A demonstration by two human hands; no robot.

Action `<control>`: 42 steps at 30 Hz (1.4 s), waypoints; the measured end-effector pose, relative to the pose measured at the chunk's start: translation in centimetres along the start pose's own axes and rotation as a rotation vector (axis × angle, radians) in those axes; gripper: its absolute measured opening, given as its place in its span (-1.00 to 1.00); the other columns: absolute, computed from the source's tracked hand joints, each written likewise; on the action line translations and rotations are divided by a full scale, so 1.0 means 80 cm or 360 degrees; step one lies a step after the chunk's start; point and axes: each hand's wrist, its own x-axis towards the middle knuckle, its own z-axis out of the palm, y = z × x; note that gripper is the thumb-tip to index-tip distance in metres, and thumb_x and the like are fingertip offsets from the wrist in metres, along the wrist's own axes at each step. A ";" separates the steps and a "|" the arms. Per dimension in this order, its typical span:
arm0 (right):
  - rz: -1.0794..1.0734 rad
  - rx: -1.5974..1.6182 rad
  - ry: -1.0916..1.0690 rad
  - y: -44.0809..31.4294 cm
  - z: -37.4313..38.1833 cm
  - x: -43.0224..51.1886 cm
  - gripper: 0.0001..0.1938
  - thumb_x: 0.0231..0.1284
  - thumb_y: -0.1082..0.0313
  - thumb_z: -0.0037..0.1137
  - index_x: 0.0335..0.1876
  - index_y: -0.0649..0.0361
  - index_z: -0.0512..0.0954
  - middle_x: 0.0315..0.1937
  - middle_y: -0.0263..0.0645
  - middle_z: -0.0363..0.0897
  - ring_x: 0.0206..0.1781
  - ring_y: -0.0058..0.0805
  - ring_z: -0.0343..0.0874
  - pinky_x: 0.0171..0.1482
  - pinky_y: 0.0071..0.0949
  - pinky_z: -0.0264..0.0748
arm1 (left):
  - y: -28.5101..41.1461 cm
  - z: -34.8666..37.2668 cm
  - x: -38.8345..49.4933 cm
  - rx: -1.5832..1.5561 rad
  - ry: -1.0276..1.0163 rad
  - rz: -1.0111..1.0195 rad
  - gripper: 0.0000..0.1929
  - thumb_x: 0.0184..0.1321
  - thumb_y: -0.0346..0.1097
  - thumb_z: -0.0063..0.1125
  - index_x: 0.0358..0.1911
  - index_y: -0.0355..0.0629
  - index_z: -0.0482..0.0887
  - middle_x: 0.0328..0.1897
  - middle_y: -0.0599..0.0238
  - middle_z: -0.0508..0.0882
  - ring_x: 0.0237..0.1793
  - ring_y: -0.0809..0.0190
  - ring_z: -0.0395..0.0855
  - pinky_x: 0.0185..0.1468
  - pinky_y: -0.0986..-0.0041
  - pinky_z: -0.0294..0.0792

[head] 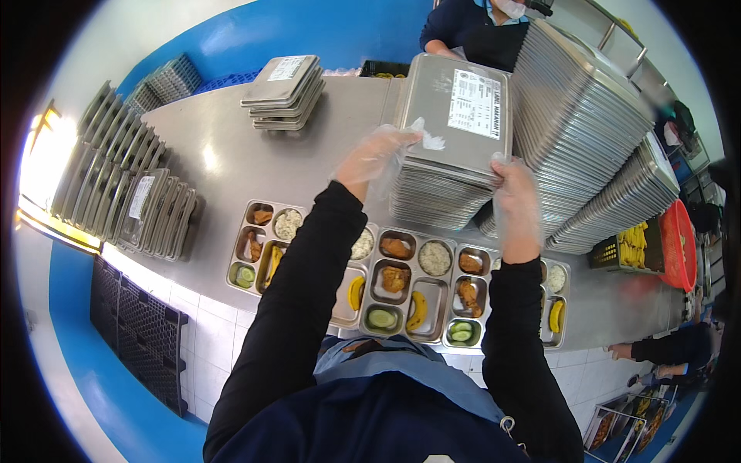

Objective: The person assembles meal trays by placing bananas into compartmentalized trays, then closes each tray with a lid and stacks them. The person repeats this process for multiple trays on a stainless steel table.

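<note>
Both my hands wear clear plastic gloves and hold the near corners of a steel tray lid (431, 87) on top of a tall stack of lids (437, 197). My left hand (379, 153) grips its left edge, fingers by a torn patch of white paper. At the right corner is my right hand (517, 194), its thumb on the top face. A white printed label (476, 104) is stuck to this lid. Just before me is a row of steel compartment trays (431, 312) with rice (434, 258), chicken pieces (395, 279), cucumber slices (382, 318) and bananas (416, 311); my forearms partly hide them.
Taller stacks of lids (579, 110) lean close on the right, near a crate of bananas (631, 246) and a red basket (678, 246). Small lid stacks (286, 92) and rows of lids (124, 179) stand leftward on the steel table (214, 144). A co-worker (474, 35) stands opposite.
</note>
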 end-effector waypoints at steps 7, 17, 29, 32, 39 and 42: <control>-0.0093 -0.0339 0.0010 -0.007 0.004 -0.015 -0.66 0.21 0.42 0.30 0.08 0.26 0.55 -0.11 -0.34 0.66 -0.07 -0.51 0.61 0.03 -0.49 0.46 | 0.026 -0.025 -0.058 -0.0171 -0.0104 0.0148 -0.63 0.36 -0.16 0.29 0.04 -0.34 0.64 -0.03 0.37 0.65 -0.06 0.44 0.55 0.04 0.54 0.36; 0.0016 0.0736 0.0275 0.097 0.153 -0.133 -0.63 0.09 0.50 0.36 0.04 0.34 0.59 -0.10 -0.14 0.69 0.06 -0.28 0.64 0.33 -0.20 0.50 | 0.040 -0.398 -0.177 0.1962 0.0188 0.0456 -0.44 0.39 0.01 0.08 0.34 -0.17 0.50 0.37 -0.07 0.55 0.36 -0.06 0.50 0.37 0.22 0.36; 0.0976 0.0628 0.0384 0.315 0.353 -0.288 -0.55 0.06 0.43 0.39 0.12 0.15 0.57 0.09 -0.26 0.62 0.20 -0.21 0.56 0.30 0.16 0.44 | -0.147 -0.625 -0.397 0.2138 0.0325 -0.0494 -0.55 0.42 0.06 0.01 -0.07 -0.22 0.73 -0.08 -0.15 0.74 -0.06 -0.15 0.70 0.02 0.19 0.51; 0.1097 0.0560 0.0148 0.364 0.373 -0.303 -0.54 0.10 0.36 0.37 0.15 0.21 0.54 0.06 -0.16 0.63 0.09 -0.16 0.62 0.18 -0.22 0.54 | -0.109 -0.633 -0.411 0.1760 0.0384 -0.0737 -0.53 0.43 0.05 0.03 -0.01 -0.28 0.71 -0.06 -0.16 0.73 -0.10 -0.07 0.71 0.03 0.30 0.50; 0.0737 -0.0733 -0.0480 0.441 0.408 -0.353 -0.62 0.28 0.25 0.28 0.01 0.45 0.59 -0.13 0.07 0.69 -0.01 -0.06 0.69 0.14 -0.19 0.55 | -0.056 -0.609 -0.441 0.0298 0.0733 -0.0477 -0.46 0.24 -0.06 0.34 0.05 -0.47 0.64 0.08 -0.10 0.70 -0.03 0.14 0.74 0.06 0.42 0.52; 0.0555 -0.2020 -0.0408 0.410 0.420 -0.375 -0.44 0.22 -0.03 0.29 0.00 0.44 0.56 -0.20 0.23 0.66 0.01 0.15 0.65 0.09 -0.16 0.56 | -0.049 -0.588 -0.425 0.1722 0.0469 -0.0547 -0.39 0.09 -0.08 0.46 0.08 -0.46 0.61 0.06 -0.18 0.70 0.02 -0.01 0.74 0.08 0.37 0.53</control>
